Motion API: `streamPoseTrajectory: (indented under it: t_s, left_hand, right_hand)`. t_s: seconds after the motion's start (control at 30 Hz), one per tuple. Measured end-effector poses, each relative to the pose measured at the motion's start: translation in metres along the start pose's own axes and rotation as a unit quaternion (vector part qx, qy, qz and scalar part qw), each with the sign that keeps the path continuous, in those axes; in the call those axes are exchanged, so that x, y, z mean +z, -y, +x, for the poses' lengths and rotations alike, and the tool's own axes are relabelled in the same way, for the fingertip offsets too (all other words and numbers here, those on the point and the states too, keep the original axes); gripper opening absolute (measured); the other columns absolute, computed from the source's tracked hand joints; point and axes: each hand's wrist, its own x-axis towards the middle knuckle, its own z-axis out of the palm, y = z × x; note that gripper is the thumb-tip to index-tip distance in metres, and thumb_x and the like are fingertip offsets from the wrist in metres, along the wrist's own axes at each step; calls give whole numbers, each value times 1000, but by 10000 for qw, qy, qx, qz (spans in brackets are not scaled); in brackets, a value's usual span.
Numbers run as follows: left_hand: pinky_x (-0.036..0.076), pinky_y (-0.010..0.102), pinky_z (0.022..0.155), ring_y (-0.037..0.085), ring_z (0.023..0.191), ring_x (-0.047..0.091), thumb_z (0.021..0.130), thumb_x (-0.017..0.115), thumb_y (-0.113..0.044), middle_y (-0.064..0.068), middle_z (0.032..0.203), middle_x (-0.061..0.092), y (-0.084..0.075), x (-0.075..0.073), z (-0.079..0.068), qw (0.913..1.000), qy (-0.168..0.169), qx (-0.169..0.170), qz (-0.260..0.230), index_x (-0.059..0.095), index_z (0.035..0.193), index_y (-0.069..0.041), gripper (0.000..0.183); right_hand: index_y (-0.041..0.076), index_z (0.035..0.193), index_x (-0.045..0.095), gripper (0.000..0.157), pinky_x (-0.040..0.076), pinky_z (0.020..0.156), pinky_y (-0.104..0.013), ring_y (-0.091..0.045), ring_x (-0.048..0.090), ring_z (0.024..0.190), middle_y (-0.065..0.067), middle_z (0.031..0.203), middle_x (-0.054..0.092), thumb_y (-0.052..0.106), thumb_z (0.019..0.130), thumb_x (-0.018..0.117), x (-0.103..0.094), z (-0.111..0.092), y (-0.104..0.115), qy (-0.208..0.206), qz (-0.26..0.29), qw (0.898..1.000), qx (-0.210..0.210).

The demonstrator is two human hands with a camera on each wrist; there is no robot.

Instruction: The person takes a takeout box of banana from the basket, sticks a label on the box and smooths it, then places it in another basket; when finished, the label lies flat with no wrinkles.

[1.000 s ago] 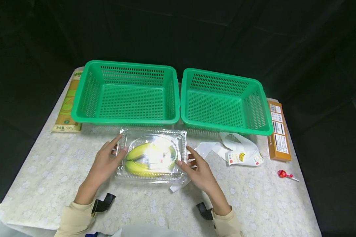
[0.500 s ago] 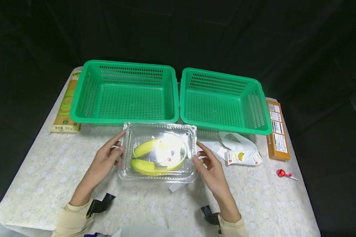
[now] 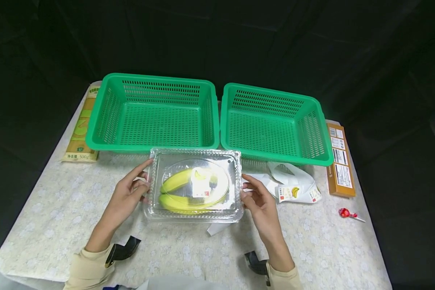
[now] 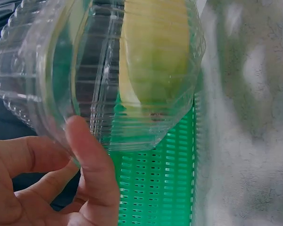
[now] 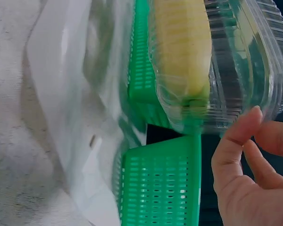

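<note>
A clear plastic clamshell box (image 3: 192, 218) with two bananas (image 3: 174, 203) inside is held level between both hands, above the table near the baskets' front edge. Its lid looks closed, and a white banana label (image 3: 199, 187) shows through it. My left hand (image 3: 125, 197) pinches the left rim between thumb and fingers. At the right rim, my right hand (image 3: 264, 209) does the same. Each wrist view shows a fingertip grip on the box edge, left hand (image 4: 52, 183) and right hand (image 5: 250, 169), with the box seen off the tablecloth.
Two green baskets (image 3: 153, 148) stand side by side behind the box. A crumpled white plastic bag (image 3: 301, 179) with a banana print lies right. Beyond it are an orange box (image 3: 340, 161) and a red lollipop (image 3: 344, 212). A yellow-brown 500 g packet (image 3: 80, 135) leans at left.
The clamshell box has risen and shifted right, and both hands still hold it. My right hand moved rightward with it. The glare on the lid has weakened, so the label now shows.
</note>
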Motion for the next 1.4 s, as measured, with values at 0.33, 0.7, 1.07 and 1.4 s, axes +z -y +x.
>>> streamPoseTrajectory:
  t_s: [0.33, 0.7, 1.07, 1.4]
  left_hand:
    - [56, 24, 62, 2, 76, 60, 103, 54, -7, 1, 113, 52, -14, -2, -1, 9982, -10, 295, -526, 36, 157, -18, 58]
    - [54, 15, 71, 2, 94, 61, 99, 54, 5, -4, 126, 57, -18, 10, 6, 9803, -903, 939, -1482, 38, 156, -13, 62]
    - [56, 16, 77, 5, 107, 58, 98, 50, 9, -7, 139, 55, -16, 11, 8, 9782, -918, 1167, -1455, 42, 153, -7, 58]
    - [46, 10, 92, 9, 128, 47, 105, 48, -4, -6, 152, 47, -19, 18, 13, 9862, -993, 1277, -342, 45, 153, -16, 50]
  right_hand:
    - [-3, 127, 62, 30, 50, 64, -17, -5, 57, 77, 4, 105, 66, -1, 96, 62, 1, 2, 15, -817, 643, 9944, -203]
    - [-4, 125, 63, 29, 56, 58, -19, -7, 64, 88, 2, 115, 68, 4, 98, 63, 2, 23, 25, -861, 1098, 9893, -412]
    - [1, 148, 47, 53, 58, 68, -23, -7, 59, 98, 2, 139, 55, 3, 98, 62, -2, 26, 20, 284, 688, 9946, -725]
    - [1, 153, 38, 60, 54, 74, -19, -14, 51, 121, 1, 146, 47, -8, 95, 56, -5, 29, 22, 622, 800, 9908, -894]
